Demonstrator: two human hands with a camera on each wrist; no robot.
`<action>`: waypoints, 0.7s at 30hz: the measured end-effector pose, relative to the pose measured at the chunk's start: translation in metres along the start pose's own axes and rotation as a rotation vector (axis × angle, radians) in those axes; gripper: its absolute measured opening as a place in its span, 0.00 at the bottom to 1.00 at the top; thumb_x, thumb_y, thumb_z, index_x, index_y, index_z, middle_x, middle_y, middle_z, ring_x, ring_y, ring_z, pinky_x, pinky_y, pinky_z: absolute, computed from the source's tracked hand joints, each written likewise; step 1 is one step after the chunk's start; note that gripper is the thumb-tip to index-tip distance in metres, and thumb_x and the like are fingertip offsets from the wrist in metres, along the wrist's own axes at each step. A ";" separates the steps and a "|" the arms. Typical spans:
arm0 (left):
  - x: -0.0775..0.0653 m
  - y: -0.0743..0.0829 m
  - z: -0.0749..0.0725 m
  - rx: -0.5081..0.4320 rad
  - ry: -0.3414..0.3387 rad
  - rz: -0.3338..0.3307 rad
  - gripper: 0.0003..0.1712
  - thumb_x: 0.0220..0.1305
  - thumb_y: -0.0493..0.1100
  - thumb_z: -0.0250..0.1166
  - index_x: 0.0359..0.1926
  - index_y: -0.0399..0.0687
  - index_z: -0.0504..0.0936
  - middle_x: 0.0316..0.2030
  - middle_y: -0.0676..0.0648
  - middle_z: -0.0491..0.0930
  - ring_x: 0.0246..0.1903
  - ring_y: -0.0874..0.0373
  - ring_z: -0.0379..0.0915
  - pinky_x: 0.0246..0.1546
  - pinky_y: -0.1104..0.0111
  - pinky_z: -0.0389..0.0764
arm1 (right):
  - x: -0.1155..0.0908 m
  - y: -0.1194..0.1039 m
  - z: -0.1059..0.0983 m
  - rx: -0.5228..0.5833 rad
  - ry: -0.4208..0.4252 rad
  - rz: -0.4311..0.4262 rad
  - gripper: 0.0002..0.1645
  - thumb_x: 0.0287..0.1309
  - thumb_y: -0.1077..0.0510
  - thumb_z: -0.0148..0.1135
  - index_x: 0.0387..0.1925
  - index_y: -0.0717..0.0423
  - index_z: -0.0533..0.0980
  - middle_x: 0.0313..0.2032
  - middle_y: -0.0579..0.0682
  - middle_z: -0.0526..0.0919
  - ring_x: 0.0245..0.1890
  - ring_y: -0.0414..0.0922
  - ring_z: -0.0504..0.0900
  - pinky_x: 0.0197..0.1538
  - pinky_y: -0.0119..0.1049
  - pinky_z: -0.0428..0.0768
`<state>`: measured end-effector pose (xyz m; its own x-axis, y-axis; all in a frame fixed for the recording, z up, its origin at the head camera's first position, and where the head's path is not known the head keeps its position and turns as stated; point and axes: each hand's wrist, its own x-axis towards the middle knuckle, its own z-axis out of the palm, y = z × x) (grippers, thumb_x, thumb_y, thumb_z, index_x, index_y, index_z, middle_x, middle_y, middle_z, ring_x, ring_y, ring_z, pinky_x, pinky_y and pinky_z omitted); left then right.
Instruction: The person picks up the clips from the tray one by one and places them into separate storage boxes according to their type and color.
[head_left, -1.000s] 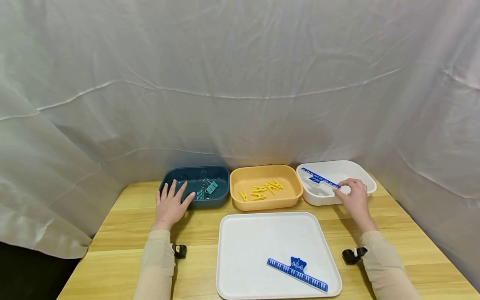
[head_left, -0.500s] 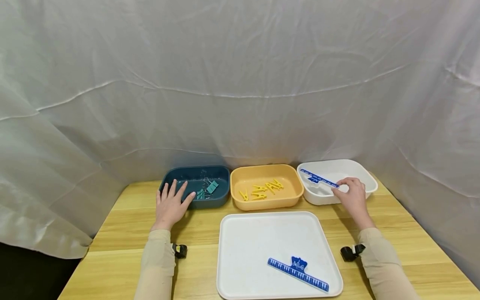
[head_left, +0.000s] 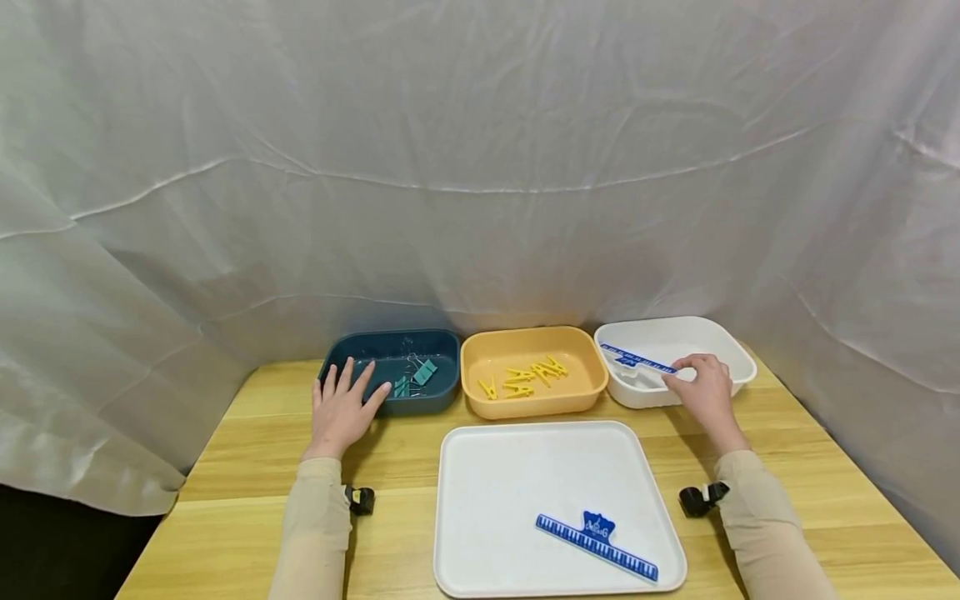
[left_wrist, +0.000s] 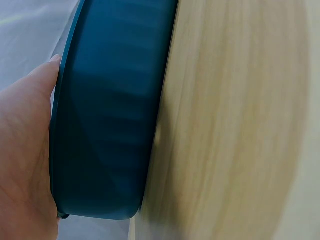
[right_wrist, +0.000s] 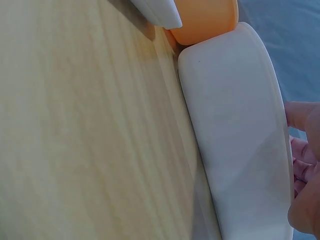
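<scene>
In the head view, my right hand (head_left: 707, 400) pinches one end of a long blue music page clip (head_left: 637, 361) with piano-key print. The clip slants inside the white bin (head_left: 720, 350), its far end by the left wall. In the right wrist view, my fingers are at that bin's rim, and the clip is hidden. My left hand (head_left: 339, 414) lies with spread fingers over the near left rim of the dark teal bin (head_left: 431, 406), which contains teal binder clips (head_left: 423, 372). The left wrist view shows that hand along the rim.
Between the two bins stands a yellow-orange bin (head_left: 536, 407) with several yellow clothespins (head_left: 519, 377). In front of the bins, a white tray (head_left: 487, 517) bears another blue page clip (head_left: 596, 546). A grey curtain (head_left: 480, 167) hangs behind the wooden table (head_left: 225, 517).
My right hand has lowered the page clip slightly, its far end sinking deeper into the white bin. The left hand has stayed in place.
</scene>
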<state>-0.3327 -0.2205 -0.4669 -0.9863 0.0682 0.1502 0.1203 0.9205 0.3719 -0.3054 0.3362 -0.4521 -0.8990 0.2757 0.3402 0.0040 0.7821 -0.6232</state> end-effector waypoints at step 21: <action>0.001 0.001 -0.001 0.020 -0.003 -0.008 0.40 0.70 0.69 0.46 0.75 0.54 0.59 0.76 0.37 0.49 0.75 0.34 0.34 0.72 0.37 0.33 | 0.008 -0.004 -0.005 -0.089 -0.138 0.044 0.18 0.56 0.56 0.63 0.39 0.69 0.76 0.53 0.74 0.71 0.52 0.69 0.63 0.53 0.62 0.59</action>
<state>-0.3334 -0.2202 -0.4657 -0.9876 0.0615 0.1445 0.1097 0.9287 0.3543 -0.3100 0.3384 -0.4436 -0.9486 0.2364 0.2106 0.0780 0.8193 -0.5681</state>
